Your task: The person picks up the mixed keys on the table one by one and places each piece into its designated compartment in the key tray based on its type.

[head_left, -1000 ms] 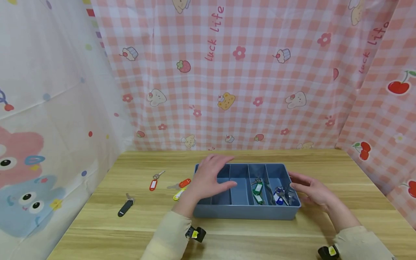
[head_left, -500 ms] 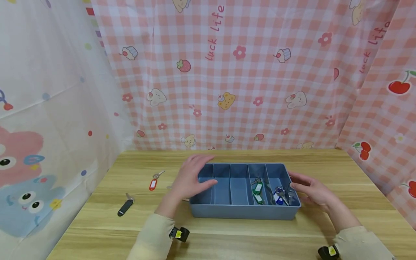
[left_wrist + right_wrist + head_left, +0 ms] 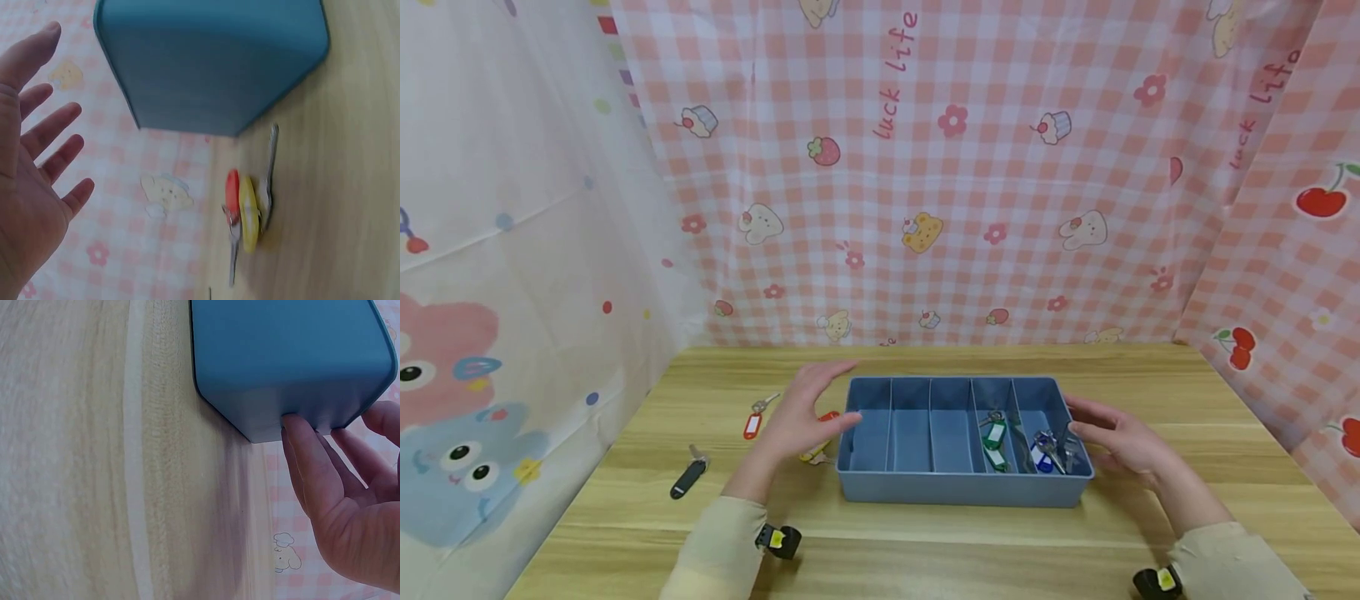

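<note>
A blue-grey box (image 3: 962,489) with several compartments stands on the table. Keys with green tags (image 3: 996,435) lie in the second compartment from the right, keys with blue tags (image 3: 1042,459) in the rightmost. My left hand (image 3: 797,421) hovers with spread fingers just off the box's left end, holding nothing. Below it, partly hidden in the head view, lie keys with a yellow tag (image 3: 249,215) and an orange-red tag (image 3: 232,190). At the box's right end, fingertips of my right hand (image 3: 356,506) touch the outer wall, with the thumb near the rim.
Farther left on the wooden table (image 3: 925,550) are a key with a red tag (image 3: 752,426) and a key with a black tag (image 3: 688,480). A pink checked cloth (image 3: 880,208) hangs behind the table, and a white printed cloth (image 3: 550,250) on the left.
My left hand has moved left, from over the box to beyond its left end, uncovering the left compartments. The right hand and the box have stayed in place.
</note>
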`<action>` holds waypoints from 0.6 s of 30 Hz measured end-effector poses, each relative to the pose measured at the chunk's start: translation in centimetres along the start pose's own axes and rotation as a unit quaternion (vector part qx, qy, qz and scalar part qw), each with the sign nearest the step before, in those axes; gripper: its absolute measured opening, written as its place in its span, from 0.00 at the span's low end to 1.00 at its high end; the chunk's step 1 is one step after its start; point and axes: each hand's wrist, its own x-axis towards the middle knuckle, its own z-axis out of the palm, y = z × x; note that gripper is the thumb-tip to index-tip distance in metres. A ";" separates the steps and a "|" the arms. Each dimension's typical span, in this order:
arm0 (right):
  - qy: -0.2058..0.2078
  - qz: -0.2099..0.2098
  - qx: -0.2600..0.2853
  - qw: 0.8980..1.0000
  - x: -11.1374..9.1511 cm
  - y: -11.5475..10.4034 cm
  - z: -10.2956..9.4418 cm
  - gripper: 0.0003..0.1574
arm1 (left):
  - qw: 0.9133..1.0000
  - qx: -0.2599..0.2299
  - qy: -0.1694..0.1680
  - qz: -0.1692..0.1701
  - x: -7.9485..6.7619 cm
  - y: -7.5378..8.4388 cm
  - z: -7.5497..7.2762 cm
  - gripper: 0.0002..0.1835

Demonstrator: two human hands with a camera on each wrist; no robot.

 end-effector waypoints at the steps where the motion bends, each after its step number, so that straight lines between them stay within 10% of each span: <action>1: 0.000 0.000 0.002 1.000 0.0 0.0 0.0 0.42 | 1.000 -0.005 0.001 -0.001 -0.1 -0.1 -0.1 0.38; 7: -0.003 -0.005 0.013 1.000 0.1 0.1 -0.1 0.42 | 1.000 -0.022 0.011 0.001 -1.0 -1.2 -0.6 0.37; 18: 0.002 0.005 -0.004 1.000 0.1 0.2 -0.1 0.42 | 0.994 -0.052 -0.014 -0.093 -3.3 -2.8 -1.3 0.37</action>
